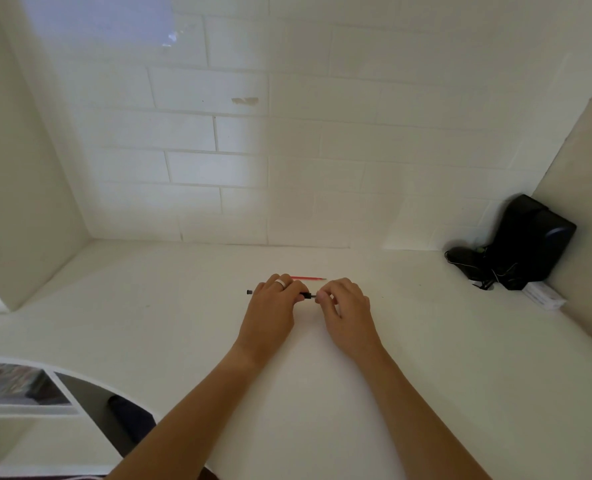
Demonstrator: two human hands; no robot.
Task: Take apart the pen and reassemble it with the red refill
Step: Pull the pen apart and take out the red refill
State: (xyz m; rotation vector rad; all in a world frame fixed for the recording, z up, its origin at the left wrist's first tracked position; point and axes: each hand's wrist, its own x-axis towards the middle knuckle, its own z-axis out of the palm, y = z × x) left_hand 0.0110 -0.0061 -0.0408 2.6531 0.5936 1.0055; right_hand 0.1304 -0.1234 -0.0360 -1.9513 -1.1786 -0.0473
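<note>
A dark pen lies level just above the white table, held between both hands. My left hand, with a pale ring on one finger, is wrapped around the barrel, and the pen's dark end sticks out to the left of it. My right hand pinches the pen's right tip with thumb and forefinger. Only a short dark and grey stretch shows between the hands. The red refill lies flat on the table just behind my hands, its left end hidden by my left fingers.
The white table runs to a white brick wall at the back. A black bag with cords sits in the back right corner, with a small white box in front of it. The table's curved edge is at lower left.
</note>
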